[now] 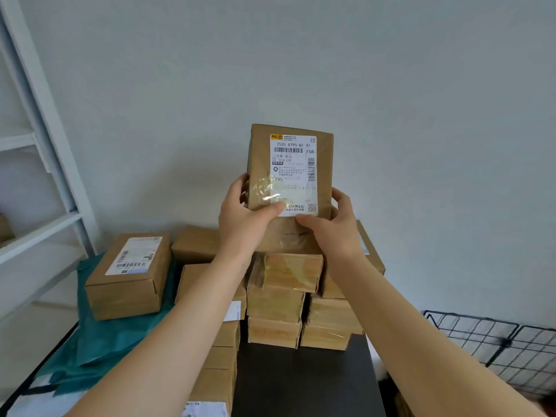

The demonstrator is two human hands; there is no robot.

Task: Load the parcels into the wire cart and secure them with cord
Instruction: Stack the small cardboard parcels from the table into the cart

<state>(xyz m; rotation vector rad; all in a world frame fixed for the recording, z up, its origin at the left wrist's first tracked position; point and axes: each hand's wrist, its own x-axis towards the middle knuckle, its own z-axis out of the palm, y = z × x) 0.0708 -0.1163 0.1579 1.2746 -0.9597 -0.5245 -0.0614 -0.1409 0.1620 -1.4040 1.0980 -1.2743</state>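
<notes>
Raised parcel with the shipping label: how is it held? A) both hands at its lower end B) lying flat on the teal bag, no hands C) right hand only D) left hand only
A: the left hand and the right hand each grip the lower end of the raised parcel, with a thumb on its labelled face.

Labelled brown parcel [290, 173] upright above stacked parcels [275, 302]; wire cart [507, 343] lower right
</notes>
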